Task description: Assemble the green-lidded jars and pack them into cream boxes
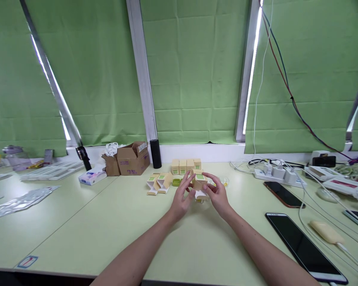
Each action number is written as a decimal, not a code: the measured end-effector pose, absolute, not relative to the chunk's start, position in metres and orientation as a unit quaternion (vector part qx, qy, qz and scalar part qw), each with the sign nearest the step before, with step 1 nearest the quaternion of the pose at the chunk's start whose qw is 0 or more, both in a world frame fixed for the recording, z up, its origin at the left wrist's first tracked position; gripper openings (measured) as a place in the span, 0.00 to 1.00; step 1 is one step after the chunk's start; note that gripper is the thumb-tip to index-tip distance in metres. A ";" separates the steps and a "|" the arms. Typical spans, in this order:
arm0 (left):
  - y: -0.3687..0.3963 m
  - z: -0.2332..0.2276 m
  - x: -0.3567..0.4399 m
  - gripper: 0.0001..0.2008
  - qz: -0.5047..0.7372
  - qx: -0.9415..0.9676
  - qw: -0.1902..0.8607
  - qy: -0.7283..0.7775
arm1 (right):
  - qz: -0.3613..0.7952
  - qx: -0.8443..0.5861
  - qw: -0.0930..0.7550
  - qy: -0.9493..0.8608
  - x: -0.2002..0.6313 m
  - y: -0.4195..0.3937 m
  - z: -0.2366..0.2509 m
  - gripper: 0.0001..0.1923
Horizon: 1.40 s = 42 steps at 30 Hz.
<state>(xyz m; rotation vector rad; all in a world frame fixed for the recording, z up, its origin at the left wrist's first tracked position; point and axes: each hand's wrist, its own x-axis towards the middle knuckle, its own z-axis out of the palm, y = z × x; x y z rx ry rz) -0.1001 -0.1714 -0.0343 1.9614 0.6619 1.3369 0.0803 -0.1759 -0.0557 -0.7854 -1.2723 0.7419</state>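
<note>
A small tan cardboard box (200,183) with a green label is between my hands, its white-lined flap hanging out toward me. My left hand (181,200) has its fingers curled against the box's left side. On the right side, my right hand (218,197) grips it between thumb and fingers. Two similar boxes, an open box (153,183) and another open box (164,182), lie to the left with flaps out. Behind stands a row of closed small boxes (182,166). A small green object (176,182) sits beside my left fingers. Clear plastic items (225,182) lie partly behind my right hand.
At the back left are a brown carton (134,161), a black cylinder (155,154) and a tissue pack (92,176). A power strip (279,177) with trailing cables, a phone (283,194) and a tablet-like device (306,246) occupy the right. Plastic bags (24,201) lie far left.
</note>
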 end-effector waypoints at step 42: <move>-0.159 -0.043 -0.094 0.22 0.572 0.660 0.411 0.261 | 0.365 -0.274 0.665 -0.591 0.073 -0.187 -0.053 0.22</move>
